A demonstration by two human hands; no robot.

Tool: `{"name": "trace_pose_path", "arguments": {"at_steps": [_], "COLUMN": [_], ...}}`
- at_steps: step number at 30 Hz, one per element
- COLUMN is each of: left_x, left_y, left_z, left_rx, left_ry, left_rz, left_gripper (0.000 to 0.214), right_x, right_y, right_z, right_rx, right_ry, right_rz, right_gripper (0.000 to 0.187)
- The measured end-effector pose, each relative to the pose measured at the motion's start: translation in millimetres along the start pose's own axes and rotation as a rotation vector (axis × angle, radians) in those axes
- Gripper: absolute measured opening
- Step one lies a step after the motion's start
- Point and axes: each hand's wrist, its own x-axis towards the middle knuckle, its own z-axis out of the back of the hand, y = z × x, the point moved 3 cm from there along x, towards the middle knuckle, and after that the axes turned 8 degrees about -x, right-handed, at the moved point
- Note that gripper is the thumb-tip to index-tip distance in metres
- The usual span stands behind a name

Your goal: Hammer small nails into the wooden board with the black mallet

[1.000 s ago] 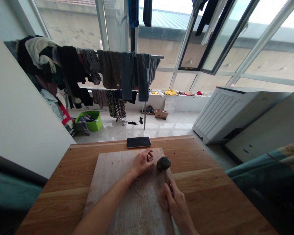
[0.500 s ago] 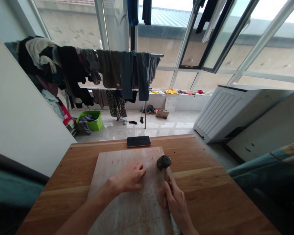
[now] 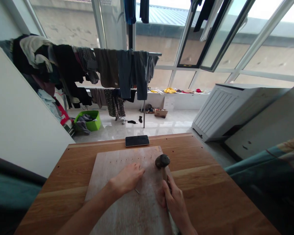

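My right hand (image 3: 176,201) is closed round the wooden handle of a hammer (image 3: 162,161), whose dark head is raised at the right edge of a worn, whitish wooden board (image 3: 122,209). My left hand (image 3: 127,178) is over the middle of the board with its fingers curled down and closed; whatever they hold, if anything, is hidden beneath them. Just below that hand a thin nail (image 3: 137,191) shows against the board. A row of small dark dots (image 3: 121,160), holes or nail heads, runs across the board's far part.
A phone (image 3: 137,140) lies at the far edge of the brown wooden table (image 3: 205,186). Beyond it stand a clothes rack with hanging laundry (image 3: 127,75), a green basket (image 3: 94,120) and a white ribbed cabinet (image 3: 208,111). Teal cloth (image 3: 254,169) hangs at the right.
The whole view has shifted slightly. My left hand has moved a little off the nail, so more of it shows. My right hand keeps the hammer in nearly the same pose.
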Motion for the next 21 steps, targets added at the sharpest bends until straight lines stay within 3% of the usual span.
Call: {"name": "trace_pose_path", "arguments": {"at_steps": [6, 12, 16, 21], "left_x": [5.8, 6.7, 7.9, 14.5], "left_y": [7.2, 15.0, 24.6, 36.7], "left_z": [-9.7, -5.0, 4.8, 10.4], "left_rx": [-0.057, -0.182, -0.397, -0.712], "left_ry": [-0.033, -0.053, -0.1, -0.198], "left_rz": [-0.022, -0.08, -0.128, -0.099], "left_gripper": [0.031, 0.027, 0.033, 0.023], "right_x": [0.1, -0.2, 0.7, 1.5], "right_y": [0.0, -1.6, -3.2, -3.4], "right_z": [-1.3, -2.2, -2.5, -2.2], "right_rx": [0.012, 0.003, 0.003, -0.015], "right_ry": [0.028, 0.027, 0.019, 0.028], "right_rz": [0.013, 0.022, 0.022, -0.006], "right_gripper": [0.064, 0.063, 0.064, 0.068]}}
